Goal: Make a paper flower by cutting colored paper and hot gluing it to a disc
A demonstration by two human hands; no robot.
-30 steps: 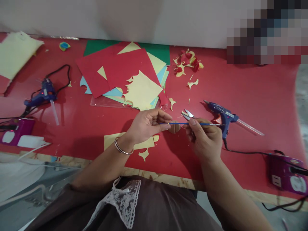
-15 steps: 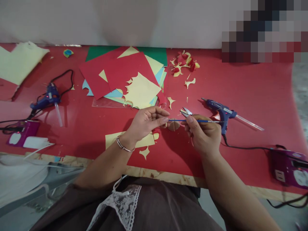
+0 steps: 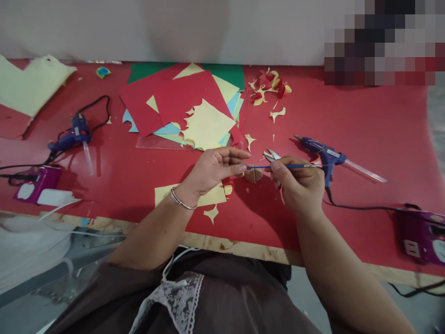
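While the red table (image 3: 375, 116) spreads wide, coloured paper sheets (image 3: 194, 95) lie piled toward its back. The right hand (image 3: 301, 188) grasps, and the left hand (image 3: 220, 169) meets with its thumb (whether pinching, I can't tell), a thin blue rod (image 3: 294, 165) above the table, near a brown disc (image 3: 253, 176).

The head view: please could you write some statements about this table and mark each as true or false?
1. The thin blue stick spans from the left hand to the right hand. True.
2. The bracelet is on the right wrist. False: it is on the left wrist.
3. A brown round piece shows between the hands. True.
4. The green sheet lies on top of the red sheets. False: it lies beneath them.
5. A translucent glue stick protrudes from the right-side glue gun. True.
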